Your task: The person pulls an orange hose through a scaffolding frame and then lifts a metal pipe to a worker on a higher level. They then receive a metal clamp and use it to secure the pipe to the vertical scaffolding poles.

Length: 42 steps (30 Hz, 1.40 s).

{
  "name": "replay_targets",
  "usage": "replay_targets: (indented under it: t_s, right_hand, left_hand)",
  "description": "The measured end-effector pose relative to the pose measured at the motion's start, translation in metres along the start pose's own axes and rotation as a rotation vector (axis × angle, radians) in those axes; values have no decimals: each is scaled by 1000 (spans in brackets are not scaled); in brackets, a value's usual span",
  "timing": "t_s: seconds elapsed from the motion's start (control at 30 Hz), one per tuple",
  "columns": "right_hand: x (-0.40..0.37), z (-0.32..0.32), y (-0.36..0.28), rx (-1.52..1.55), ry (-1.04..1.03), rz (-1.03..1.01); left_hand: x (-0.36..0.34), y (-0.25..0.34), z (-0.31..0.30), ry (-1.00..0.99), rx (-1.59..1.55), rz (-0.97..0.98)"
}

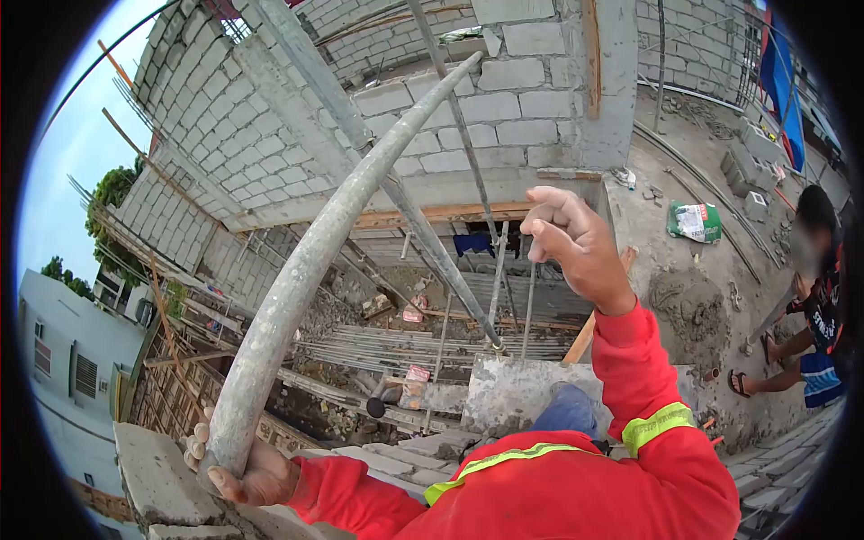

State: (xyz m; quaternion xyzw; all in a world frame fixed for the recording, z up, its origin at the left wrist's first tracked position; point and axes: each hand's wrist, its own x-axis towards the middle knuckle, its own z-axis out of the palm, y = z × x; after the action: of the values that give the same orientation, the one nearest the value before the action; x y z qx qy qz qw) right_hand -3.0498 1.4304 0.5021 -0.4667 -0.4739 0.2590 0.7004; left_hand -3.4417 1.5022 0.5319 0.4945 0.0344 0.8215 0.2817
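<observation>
In front of the block wall (pixel 517 103), the long metal pipe (pixel 319 243) is gripped near its close end by the left hand (pixel 263 477); two-handed support is judged steadier, the right hand (pixel 585 261) being empty, fingers loosely curled.

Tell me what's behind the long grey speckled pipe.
Behind the pipe, grey concrete block walls and a diagonal grey metal pole show; the stretches it directly covers can't be seen.

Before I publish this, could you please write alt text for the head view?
The left hand grips a long grey pipe and the empty right hand is raised, above a building site with block walls and another person at right.
</observation>
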Motion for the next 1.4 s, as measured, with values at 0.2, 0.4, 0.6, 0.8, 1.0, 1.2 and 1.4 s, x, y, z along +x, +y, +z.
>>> replay_targets:
  t_s: [0.2, 0.4, 0.6, 0.8, 1.0, 1.2, 1.4]
  right_hand:
    - [-32, -13, 95, 58, 3, 327]
    - [-90, -38, 165, -41, 87, 573]
    - [-140, -47, 218, -101, 81, 744]
    - [-145, -14, 244, -75, -48, 752]
    - [-127, 13, 252, 54, -133, 730]
    - [-128, 19, 272, 17, -169, 812]
    - [-135, 23, 303, 82, -218, 818]
  left_hand:
    - [7, 24, -7, 18, 77, 103]
    - [7, 10, 16, 182, 102, 181]
    - [-7, 23, -22, 65, -75, -17]
    - [-12, 23, -21, 160, -134, -2]
    - [-23, 23, -32, 306, -202, -68]
    - [-26, 25, -33, 316, -240, -98]
    - [-22, 26, -34, 297, -233, -88]
